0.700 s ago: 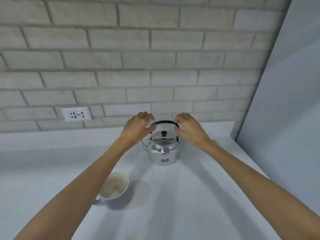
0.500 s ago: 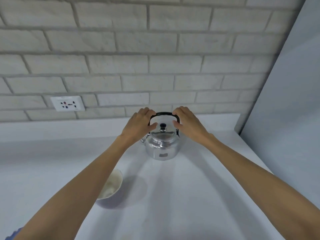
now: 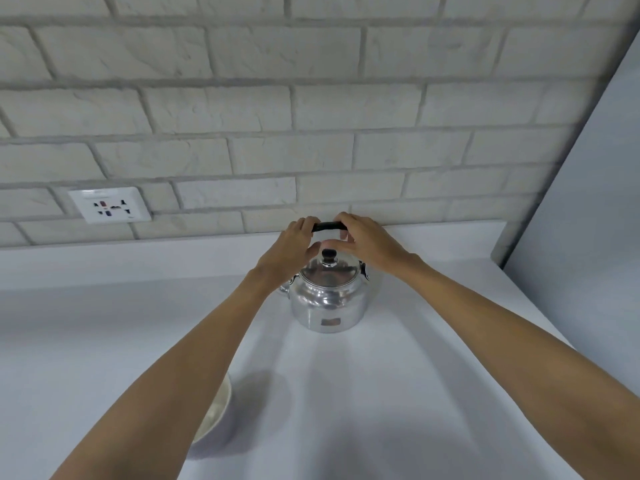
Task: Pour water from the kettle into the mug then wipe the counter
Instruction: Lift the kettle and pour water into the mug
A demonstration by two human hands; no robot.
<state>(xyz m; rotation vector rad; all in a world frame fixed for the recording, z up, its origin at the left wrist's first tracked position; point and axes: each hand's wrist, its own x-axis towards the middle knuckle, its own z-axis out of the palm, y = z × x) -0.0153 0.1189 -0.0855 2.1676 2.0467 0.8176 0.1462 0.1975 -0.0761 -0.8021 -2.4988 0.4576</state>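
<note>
A socket sits in the brick wall at far left. The mug stands near the front of the desk, half hidden under the left forearm. Further back the kettle rests upright, both hands on its black handle: left hand curled round one end, right hand round the other. Polished metal, probably slippery and weighty if full; the handle is the safe hold.

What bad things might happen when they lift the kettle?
The lid just sits on the kettle with no hand on its knob, so it might slip off when tipped. The mug is mostly hidden under the left forearm, so an arm could bump it or the pour could miss.
</note>
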